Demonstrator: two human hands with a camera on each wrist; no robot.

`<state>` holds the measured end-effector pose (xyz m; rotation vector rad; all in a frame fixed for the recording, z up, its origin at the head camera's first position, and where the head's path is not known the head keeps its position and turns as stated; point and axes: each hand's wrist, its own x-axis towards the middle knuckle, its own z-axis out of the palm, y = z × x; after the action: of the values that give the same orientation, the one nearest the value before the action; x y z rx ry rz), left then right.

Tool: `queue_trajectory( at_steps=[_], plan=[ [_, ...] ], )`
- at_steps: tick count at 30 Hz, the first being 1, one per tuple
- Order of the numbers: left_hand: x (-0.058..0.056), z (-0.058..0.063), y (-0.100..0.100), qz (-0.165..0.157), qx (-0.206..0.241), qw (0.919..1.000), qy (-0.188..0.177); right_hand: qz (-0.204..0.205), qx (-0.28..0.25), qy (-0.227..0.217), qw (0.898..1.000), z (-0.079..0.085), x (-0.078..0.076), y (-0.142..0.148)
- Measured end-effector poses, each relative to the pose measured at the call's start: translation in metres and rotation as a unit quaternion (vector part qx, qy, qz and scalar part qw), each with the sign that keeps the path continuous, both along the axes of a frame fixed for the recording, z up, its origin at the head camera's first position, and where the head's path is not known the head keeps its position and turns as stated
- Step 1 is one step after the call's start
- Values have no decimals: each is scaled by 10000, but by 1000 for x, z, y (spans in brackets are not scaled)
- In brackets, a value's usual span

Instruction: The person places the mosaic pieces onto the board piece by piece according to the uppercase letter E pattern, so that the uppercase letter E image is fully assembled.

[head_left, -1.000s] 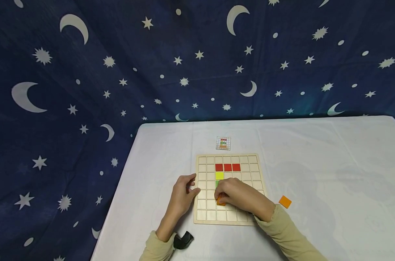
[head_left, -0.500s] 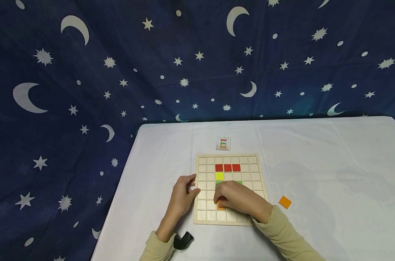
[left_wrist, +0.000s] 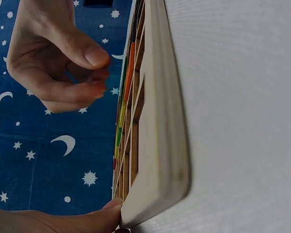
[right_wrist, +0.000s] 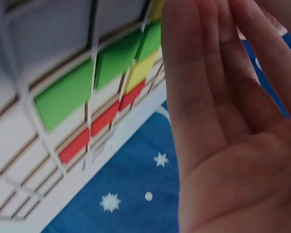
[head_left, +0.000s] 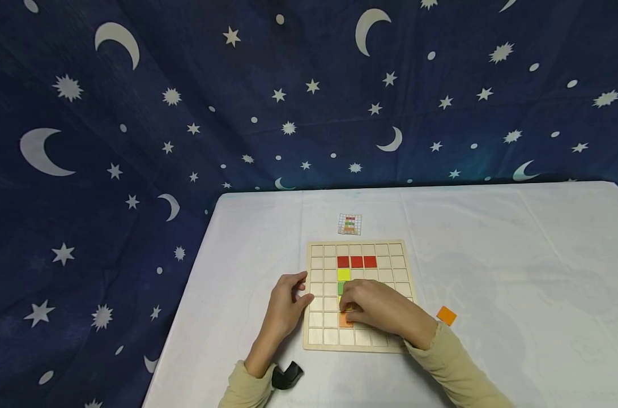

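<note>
A wooden grid board [head_left: 331, 337] lies on the table with coloured square tiles in its cells. My left hand [head_left: 284, 309] rests at the board's left edge, its thumb on the rim. Over the lower middle cells is my right hand [head_left: 377, 303], thumb and fingertips close together. The left wrist view shows this right hand [left_wrist: 63, 68] raised off the board, with nothing visible between its fingertips. Just below them an orange tile [head_left: 345, 321] sits in a cell. Above are red tiles [head_left: 357, 262], a yellow tile [head_left: 344, 275] and green tiles [right_wrist: 119, 58], partly hidden by the hand in the head view.
A loose orange tile [head_left: 446, 315] lies on the white table right of the board. Behind the board is a small printed pattern card [head_left: 349, 224]. A black object [head_left: 287, 375] is by the left sleeve. A dark blue star-and-moon cloth [head_left: 309, 113] hangs behind.
The right hand has let go of the orange tile, which now sits in its cell, and has shifted slightly up and right. The left hand stays put.
</note>
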<state>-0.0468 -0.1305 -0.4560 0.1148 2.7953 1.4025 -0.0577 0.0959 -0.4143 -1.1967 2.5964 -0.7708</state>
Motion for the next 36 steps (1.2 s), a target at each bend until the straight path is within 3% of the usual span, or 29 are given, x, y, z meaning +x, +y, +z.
queue_trajectory(
  at_steps=[17, 26, 36],
  plan=[
    [0, 2, -1, -23, 1, 10000, -51, -828, 165, 333, 9959, 12, 7, 61],
    [-1, 0, 1, -65, 60, 9999, -145, -1342, 342, 515, 9890, 8, 19, 98],
    [0, 1, 0, -42, 52, 9999, -113, -1917, 715, 353, 9782, 2, 23, 127]
  ],
)
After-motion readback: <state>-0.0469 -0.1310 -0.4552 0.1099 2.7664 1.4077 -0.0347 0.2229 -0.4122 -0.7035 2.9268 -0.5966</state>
